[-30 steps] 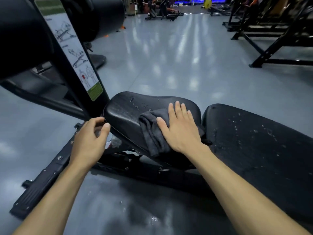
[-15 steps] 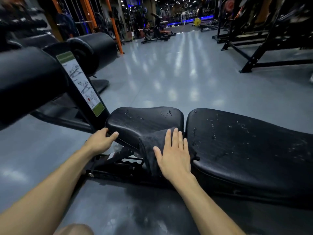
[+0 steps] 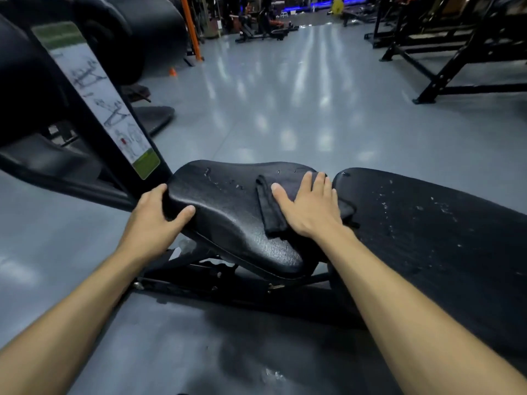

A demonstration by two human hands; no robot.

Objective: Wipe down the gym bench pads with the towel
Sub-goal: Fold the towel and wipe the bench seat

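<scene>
Where it sat nearer, right hand [image 3: 309,206] farther up seat pad [image 3: 228,212], fingers flat on towel [image 3: 269,215]

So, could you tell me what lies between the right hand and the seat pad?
In the head view, the folded dark towel lies under the right hand, on the seat pad.

Instruction placard [image 3: 102,101] — diagrams only (unreadable).

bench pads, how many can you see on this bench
2: the seat pad under the towel and both hands, and the longer back pad to its right, partly cut off by the frame.
</scene>
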